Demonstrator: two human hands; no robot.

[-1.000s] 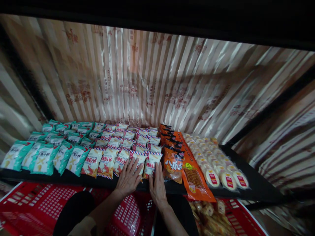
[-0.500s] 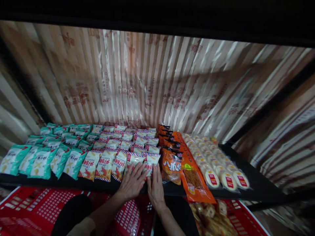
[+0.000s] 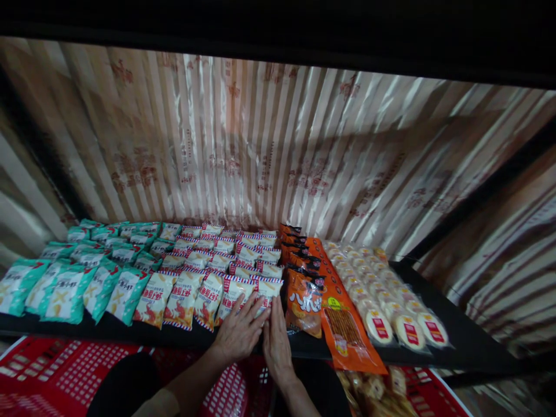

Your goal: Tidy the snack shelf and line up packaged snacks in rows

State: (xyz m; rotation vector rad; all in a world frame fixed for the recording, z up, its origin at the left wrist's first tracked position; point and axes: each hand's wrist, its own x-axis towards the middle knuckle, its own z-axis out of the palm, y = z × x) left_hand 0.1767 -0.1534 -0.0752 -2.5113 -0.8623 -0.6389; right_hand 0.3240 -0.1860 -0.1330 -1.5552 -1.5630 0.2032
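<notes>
Now touches bags [image 3: 270, 286] at six o'clock with left hand [image 3: 238, 333], fingers slightly spread, and right hand [image 3: 277, 346], fingers together; holds both closer than earlier.

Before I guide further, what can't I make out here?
- Head view: rightmost front white pack, lower part behind left hand and right hand.
- Head view: red basket, near end cut off by bottom edge.
- Head view: long orange pack, fine print too small.

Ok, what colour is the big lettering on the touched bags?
Red on the touched bags; head view.
</notes>
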